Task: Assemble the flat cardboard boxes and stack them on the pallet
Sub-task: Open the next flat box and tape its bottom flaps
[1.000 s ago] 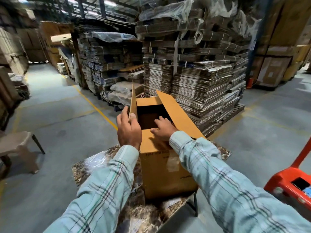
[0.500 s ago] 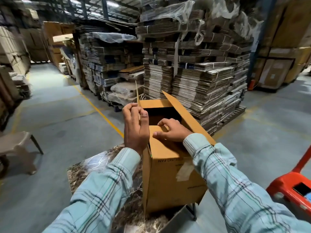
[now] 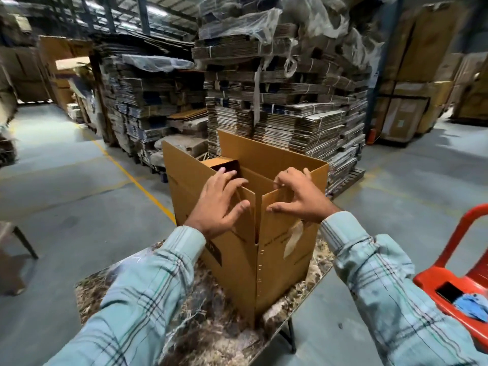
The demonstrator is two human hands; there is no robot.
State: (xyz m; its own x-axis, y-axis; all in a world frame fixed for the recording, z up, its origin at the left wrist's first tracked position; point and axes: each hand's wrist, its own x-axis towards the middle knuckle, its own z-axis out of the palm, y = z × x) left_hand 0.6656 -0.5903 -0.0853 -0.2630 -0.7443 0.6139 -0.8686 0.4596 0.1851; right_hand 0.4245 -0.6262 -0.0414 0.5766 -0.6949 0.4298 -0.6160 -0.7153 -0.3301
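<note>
Two hands work the top of one cardboard box (image 3: 264, 260), which stands upright on a marble-patterned table (image 3: 211, 326) at the centre of the frame, one vertical corner turned toward the camera. The step in hand looks like forming the box: its top flaps stand raised and nothing is closed yet. The left hand (image 3: 217, 204) lies spread against the near left flap, fingers fairly straight and apart, thumb near the corner edge — pressing more than gripping. The right hand (image 3: 298, 196) hooks curled fingertips over the top edge of the near right flap, thumb against its outer face, so it appears to pinch that flap. The next move likely calls for folding these flaps inward, short pair first, while keeping the box square. Stacks of flat cardboard (image 3: 285, 114) rise behind, filling the upper centre; a red plastic chair (image 3: 454, 281) sits at the lower right.
</note>
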